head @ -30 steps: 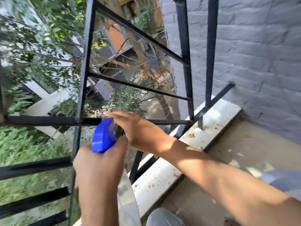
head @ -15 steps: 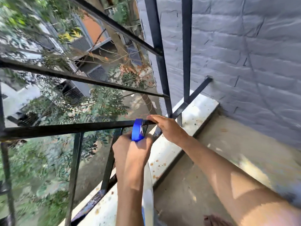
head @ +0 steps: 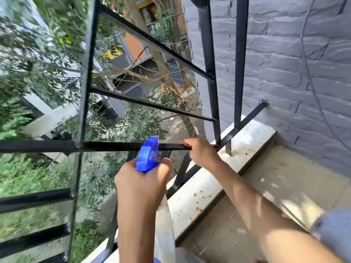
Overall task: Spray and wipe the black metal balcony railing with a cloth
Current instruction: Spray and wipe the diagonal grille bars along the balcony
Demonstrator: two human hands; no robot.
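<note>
Right hand [head: 202,153] has slid along the railing [head: 114,146] bar toward its 3 o'clock end; fingers curl over the bar. Left hand [head: 141,185], at 7 o'clock of it, grips the spray bottle [head: 148,156], blue head level with the bar.

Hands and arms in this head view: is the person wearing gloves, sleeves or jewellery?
No gloves: the left hand and right hand are bare. The left forearm and right forearm show no sleeve, watch or bracelet. No rings show.
</note>
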